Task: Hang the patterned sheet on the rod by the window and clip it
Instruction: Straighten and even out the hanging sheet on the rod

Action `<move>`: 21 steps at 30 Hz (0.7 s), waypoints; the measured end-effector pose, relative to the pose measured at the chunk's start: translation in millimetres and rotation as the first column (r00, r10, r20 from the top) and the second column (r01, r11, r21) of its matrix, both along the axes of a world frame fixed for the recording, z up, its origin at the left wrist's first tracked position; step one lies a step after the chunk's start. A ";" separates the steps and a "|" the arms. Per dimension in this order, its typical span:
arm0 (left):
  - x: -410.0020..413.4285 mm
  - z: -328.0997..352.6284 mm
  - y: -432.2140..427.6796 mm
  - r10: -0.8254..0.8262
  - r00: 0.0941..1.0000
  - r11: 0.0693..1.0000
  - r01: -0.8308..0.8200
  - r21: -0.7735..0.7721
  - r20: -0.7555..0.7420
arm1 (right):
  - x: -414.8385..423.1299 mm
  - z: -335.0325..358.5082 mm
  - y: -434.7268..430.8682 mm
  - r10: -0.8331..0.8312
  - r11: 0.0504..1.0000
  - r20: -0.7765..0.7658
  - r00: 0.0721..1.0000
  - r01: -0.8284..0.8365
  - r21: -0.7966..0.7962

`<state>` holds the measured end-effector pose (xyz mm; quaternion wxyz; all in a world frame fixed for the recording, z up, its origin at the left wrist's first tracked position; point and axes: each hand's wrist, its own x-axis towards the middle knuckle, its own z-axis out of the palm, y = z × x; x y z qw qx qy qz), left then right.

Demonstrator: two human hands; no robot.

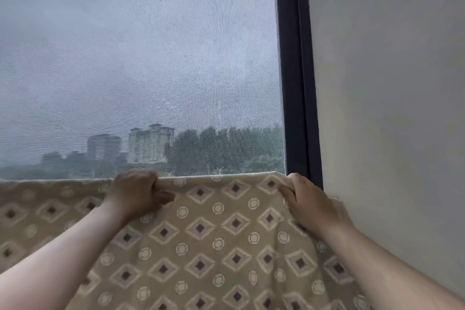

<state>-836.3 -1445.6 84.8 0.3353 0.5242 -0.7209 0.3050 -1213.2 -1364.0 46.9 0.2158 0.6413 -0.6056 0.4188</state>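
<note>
The patterned sheet (201, 229) is tan with dark-centred diamonds and pale rings. It hangs across the lower part of the view, its top fold running level in front of the window. The rod is hidden under that fold. My left hand (137, 192) grips the top fold near the middle, fingers curled over it. My right hand (308, 200) grips the sheet's upper right corner beside the dark window frame. No clip is visible.
A mesh-screened window (141, 65) fills the upper left, with hazy buildings and trees behind it. A dark vertical window frame (295, 70) stands right of it. A plain pale wall (392, 83) covers the right side.
</note>
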 end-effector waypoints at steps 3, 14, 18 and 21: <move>4.1 -17.7 3.6 0.000 1.000 0.998 0.000 -0.069 -0.004 | 3.6 -7.8 5.2 -0.030 0.997 -0.035 0.999 0.027 -0.075; 22.3 -50.0 44.6 -0.167 0.971 0.970 0.193 0.149 -0.170 | 77.5 -22.7 23.8 0.042 0.924 -0.306 0.951 -0.153 -0.351; 50.4 -50.6 87.8 -0.275 0.919 0.897 0.352 0.269 -0.284 | 124.9 -27.3 42.1 0.278 0.956 -0.140 0.950 -0.288 -0.053; 82.2 -56.4 131.0 -0.278 0.882 0.870 0.399 0.289 -0.380 | 162.8 -31.4 68.2 0.315 0.948 -0.022 0.949 -0.314 0.042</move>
